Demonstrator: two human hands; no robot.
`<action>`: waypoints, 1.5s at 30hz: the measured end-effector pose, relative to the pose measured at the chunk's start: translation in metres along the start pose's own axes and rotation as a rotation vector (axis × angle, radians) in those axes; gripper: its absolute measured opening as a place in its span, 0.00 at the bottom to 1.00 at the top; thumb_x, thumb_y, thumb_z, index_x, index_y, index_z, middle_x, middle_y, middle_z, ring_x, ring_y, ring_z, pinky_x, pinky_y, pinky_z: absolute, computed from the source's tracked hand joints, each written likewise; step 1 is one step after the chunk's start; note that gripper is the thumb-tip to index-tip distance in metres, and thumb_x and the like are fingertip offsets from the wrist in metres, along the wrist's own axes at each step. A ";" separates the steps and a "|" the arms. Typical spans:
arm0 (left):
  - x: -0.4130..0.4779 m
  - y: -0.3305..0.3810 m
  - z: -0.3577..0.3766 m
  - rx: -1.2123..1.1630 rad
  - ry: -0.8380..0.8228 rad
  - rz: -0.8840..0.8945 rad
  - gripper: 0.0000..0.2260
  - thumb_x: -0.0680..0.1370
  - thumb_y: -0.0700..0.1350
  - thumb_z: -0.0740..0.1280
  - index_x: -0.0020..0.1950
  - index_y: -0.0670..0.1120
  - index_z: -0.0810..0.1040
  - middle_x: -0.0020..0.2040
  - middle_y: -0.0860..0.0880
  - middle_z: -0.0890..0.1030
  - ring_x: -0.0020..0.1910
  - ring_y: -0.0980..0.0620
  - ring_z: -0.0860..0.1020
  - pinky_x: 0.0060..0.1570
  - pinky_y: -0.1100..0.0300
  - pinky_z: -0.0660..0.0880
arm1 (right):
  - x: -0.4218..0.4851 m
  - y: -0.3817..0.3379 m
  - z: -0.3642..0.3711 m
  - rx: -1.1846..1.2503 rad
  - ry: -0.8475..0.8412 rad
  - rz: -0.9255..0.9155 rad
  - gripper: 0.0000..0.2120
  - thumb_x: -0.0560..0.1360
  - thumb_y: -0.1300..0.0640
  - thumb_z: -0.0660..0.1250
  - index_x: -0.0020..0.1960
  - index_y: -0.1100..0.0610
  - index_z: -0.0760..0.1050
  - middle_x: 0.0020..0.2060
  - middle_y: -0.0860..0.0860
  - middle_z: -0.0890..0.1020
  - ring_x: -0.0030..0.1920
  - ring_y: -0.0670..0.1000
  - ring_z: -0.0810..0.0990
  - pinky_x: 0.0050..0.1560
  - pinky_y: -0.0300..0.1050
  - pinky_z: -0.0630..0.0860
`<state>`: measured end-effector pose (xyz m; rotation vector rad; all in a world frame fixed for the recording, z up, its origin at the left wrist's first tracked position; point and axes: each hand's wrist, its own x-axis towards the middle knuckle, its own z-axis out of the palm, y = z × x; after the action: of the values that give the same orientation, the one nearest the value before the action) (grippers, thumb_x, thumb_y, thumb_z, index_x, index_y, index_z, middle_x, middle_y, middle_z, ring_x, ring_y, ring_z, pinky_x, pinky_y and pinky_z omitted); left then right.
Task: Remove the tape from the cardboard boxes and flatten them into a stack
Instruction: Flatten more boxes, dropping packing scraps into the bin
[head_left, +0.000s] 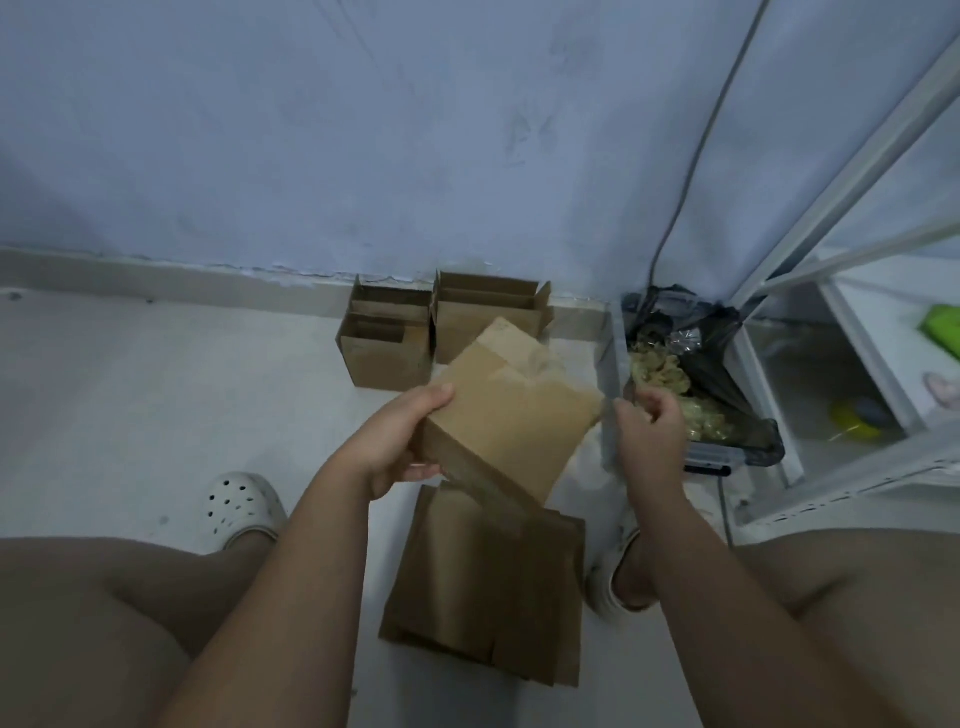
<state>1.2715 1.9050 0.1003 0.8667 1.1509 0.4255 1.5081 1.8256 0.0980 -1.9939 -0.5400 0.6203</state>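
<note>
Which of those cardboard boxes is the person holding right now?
The closed box gripped by the left hand, tilted above the flattened stack. The two open boxes stand untouched by the wall.

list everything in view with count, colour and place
held box: 1, brown, above the stack
flattened boxes: 1 stack, brown, floor between the clogs
open boxes: at least 2, brown, against the wall
tape strip: 1, clear, held box's right corner
shelf rack: 1, white, far right
bin bag: 1, black, beside the shelf rack
cable: 1, grey, down the wall
clogs: 2, white, worn
left hand: 1, grips the held box
right hand: 1, pinches the tape strip
</note>
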 end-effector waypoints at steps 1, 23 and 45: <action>0.000 -0.007 0.000 -0.131 0.064 -0.059 0.18 0.69 0.63 0.70 0.52 0.54 0.79 0.49 0.47 0.80 0.44 0.48 0.80 0.38 0.55 0.80 | -0.005 0.004 -0.001 0.056 -0.040 0.077 0.17 0.75 0.50 0.66 0.63 0.50 0.70 0.63 0.53 0.73 0.59 0.55 0.73 0.54 0.50 0.73; 0.000 -0.075 0.045 0.346 0.477 0.116 0.26 0.73 0.64 0.66 0.59 0.45 0.72 0.55 0.47 0.77 0.52 0.48 0.76 0.48 0.57 0.75 | -0.050 0.034 0.016 -0.211 -0.205 0.055 0.30 0.78 0.36 0.52 0.40 0.59 0.78 0.33 0.50 0.78 0.40 0.53 0.77 0.43 0.47 0.72; 0.020 -0.151 0.029 0.397 0.389 -0.124 0.23 0.77 0.49 0.68 0.69 0.43 0.69 0.62 0.45 0.77 0.60 0.45 0.75 0.60 0.52 0.72 | -0.037 0.131 0.037 -0.060 -0.559 0.514 0.06 0.73 0.59 0.72 0.38 0.55 0.79 0.39 0.52 0.83 0.47 0.55 0.81 0.57 0.51 0.77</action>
<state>1.2862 1.8154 -0.0252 1.0765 1.6763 0.2717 1.4719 1.7676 -0.0259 -2.0163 -0.3645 1.5183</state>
